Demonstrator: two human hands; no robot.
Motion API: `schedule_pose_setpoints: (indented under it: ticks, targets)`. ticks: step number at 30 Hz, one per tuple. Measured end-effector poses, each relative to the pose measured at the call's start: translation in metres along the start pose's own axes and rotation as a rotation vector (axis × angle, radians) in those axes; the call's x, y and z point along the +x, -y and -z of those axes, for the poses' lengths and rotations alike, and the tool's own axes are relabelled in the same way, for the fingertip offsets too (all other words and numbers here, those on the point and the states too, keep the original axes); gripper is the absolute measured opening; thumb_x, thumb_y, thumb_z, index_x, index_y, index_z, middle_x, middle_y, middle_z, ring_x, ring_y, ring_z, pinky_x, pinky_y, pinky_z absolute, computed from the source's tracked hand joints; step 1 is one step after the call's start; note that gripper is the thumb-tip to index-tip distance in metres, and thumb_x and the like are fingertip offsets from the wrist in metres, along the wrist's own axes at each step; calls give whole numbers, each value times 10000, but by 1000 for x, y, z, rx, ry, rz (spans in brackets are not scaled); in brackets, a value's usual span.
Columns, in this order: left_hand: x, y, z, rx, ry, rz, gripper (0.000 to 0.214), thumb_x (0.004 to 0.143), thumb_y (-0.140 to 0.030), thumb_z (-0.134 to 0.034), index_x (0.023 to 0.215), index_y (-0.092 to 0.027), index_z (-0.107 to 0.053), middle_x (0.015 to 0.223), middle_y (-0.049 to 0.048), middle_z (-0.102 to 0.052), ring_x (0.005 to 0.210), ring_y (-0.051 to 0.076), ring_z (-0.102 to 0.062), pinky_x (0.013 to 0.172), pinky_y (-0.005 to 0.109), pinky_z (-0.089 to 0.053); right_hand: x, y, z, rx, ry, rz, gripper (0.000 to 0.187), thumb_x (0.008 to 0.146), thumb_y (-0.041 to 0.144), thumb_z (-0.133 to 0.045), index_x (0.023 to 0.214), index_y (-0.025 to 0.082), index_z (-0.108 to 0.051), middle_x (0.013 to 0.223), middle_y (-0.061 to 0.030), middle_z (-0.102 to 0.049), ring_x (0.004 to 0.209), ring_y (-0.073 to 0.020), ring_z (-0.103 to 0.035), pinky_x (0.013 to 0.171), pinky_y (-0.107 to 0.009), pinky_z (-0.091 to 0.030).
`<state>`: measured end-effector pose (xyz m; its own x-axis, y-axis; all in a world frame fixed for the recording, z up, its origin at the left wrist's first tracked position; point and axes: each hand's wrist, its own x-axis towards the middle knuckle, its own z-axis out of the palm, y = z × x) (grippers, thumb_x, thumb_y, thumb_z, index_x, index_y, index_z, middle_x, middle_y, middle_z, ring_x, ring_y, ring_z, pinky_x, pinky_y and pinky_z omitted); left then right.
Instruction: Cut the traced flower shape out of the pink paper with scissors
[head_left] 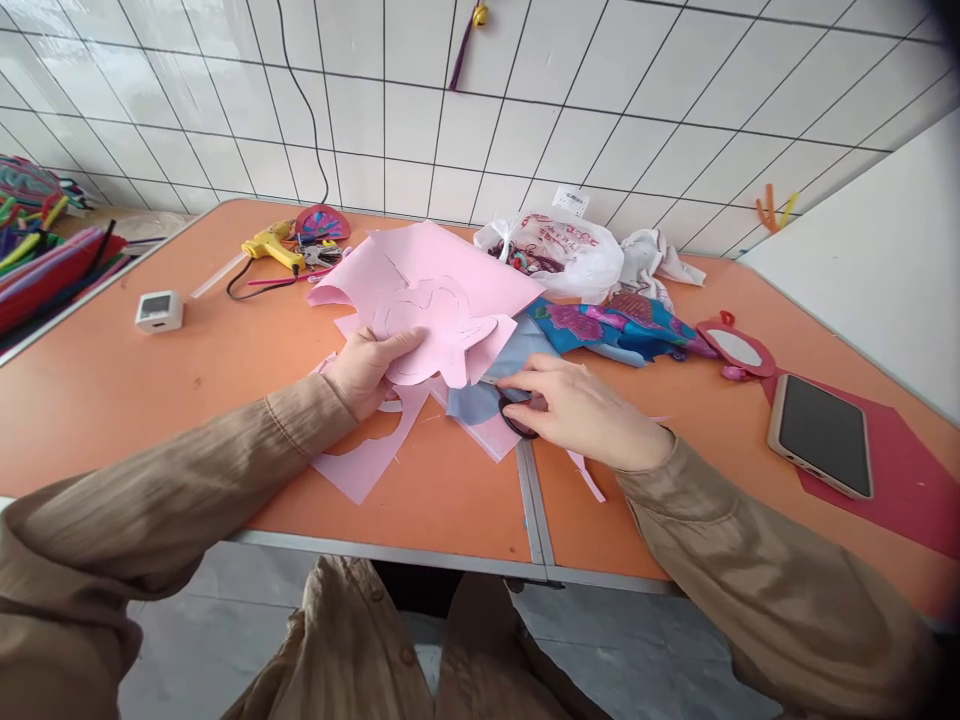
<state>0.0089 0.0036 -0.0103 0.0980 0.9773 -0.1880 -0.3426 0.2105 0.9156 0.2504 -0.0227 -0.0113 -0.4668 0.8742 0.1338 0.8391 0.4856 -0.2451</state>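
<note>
My left hand [369, 368] is closed on a pink paper sheet [435, 300] with a curvy outline drawn on it, held above the orange table [187, 370]. My right hand [577, 408] grips black-handled scissors [514, 410], whose blades reach under the pink sheet's lower edge. Under the scissors lies a grey-blue sheet [495, 380]. Pink offcuts [367, 455] lie flat below my left hand.
A phone [821, 435] rests on red paper [907, 480] at right, beside a small pink mirror [735, 348]. Colourful fabric [615, 325], a white plastic bag [559, 250], a yellow glue gun [271, 245], a white cube [159, 311] and pipe cleaners [37, 250] surround the work.
</note>
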Motion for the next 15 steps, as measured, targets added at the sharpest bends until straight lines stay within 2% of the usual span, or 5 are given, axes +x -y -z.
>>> schedule_pose_setpoints:
  ticks: [3, 6, 9, 12, 15]
  targets:
    - [0, 3, -1, -47, -7, 9, 200, 620, -209, -860, 733, -139, -711, 556, 30, -667, 439, 158, -589, 323, 218, -342, -2, -2, -4, -95, -32, 30, 270, 886, 252, -610, 1077, 221, -798, 922, -106, -632, 813, -257, -633, 752, -402, -540]
    - [0, 4, -4, -84, -30, 11, 170, 647, -170, -837, 760, -130, -716, 544, 30, -660, 501, 189, -638, 418, 255, -469, -2, -4, -9, -101, -82, 55, 257, 889, 285, -623, 1061, 208, -799, 962, -130, -626, 932, -313, -628, 806, -456, -547]
    - [0, 4, -5, -87, -77, -3, 122, 685, -158, -818, 726, -126, -708, 505, 23, -628, 485, 180, -622, 450, 266, -504, -2, -4, -14, -71, -64, 33, 264, 878, 293, -644, 1071, 173, -778, 1046, -140, -641, 922, -308, -649, 813, -475, -553]
    - [0, 1, -3, -54, -93, -6, 134, 727, -180, -797, 661, -119, -697, 497, 35, -625, 413, 142, -556, 412, 254, -472, -2, -3, -16, -46, -56, 26, 285, 889, 291, -627, 1105, 159, -760, 1076, -143, -650, 894, -297, -661, 801, -477, -556]
    - [-1, 0, 0, 12, -98, 19, 184, 747, -234, -787, 645, -116, -688, 499, 59, -634, 370, 125, -506, 309, 220, -322, -1, -6, -13, -36, -67, 24, 282, 906, 215, -558, 1093, 156, -761, 1070, -142, -655, 931, -294, -663, 814, -451, -552]
